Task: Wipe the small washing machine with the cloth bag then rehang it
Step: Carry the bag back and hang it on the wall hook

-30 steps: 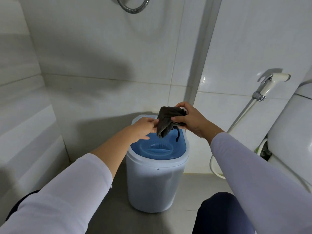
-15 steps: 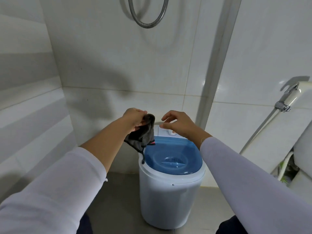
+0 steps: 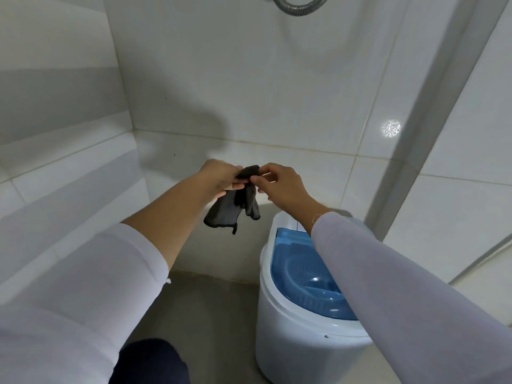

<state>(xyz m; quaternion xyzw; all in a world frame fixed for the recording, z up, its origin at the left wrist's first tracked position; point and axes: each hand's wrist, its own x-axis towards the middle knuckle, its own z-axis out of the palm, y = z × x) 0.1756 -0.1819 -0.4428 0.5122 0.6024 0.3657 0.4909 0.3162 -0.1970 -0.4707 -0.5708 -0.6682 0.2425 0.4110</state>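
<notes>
A small dark grey cloth bag hangs in the air in front of the tiled wall, up and to the left of the washing machine. My left hand grips its top edge. My right hand pinches the same top edge from the right with thumb and fingertips. The small white washing machine with its blue translucent lid stands on the floor at the lower right. My right forearm crosses over part of its lid.
White tiled walls close in on the left and ahead, meeting in a corner. A metal shower hose loops at the top. A white vertical pipe or frame runs down on the right. Grey floor lies left of the machine.
The bag went from my right hand to my left hand, then up and left away from the lid. My right hand has now come back to pinch its top edge.
</notes>
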